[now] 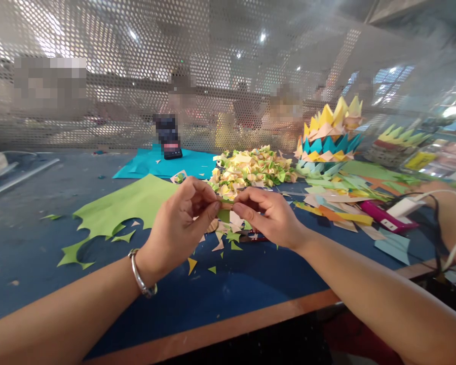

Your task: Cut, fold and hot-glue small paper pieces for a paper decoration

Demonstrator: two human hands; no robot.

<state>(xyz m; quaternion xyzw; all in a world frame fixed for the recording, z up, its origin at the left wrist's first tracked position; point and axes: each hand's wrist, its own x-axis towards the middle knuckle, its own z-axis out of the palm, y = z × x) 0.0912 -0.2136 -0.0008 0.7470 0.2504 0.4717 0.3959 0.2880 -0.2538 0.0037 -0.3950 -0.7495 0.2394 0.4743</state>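
Between them, my left hand (186,215) and my right hand (268,215) pinch a small piece of paper (224,213), green with a pinkish edge, above the middle of the table. Each hand closes thumb and forefinger on one end of it. Just behind is a heap of small folded green, yellow and peach paper pieces (254,167). To the left lies a large green paper sheet (125,205) with curved bites cut from its edge. Below my hands are paper scraps (233,236) and a pair of dark red-handled scissors (254,237), partly hidden by my right hand.
A phone (171,139) stands on blue paper (137,165) at the back. Stacked zigzag paper crowns (329,144) rise at the back right. Paper strips (338,210), a magenta power strip (389,217) and cables lie at right, near another person's arm (441,218). A perforated panel (137,101) borders the table.
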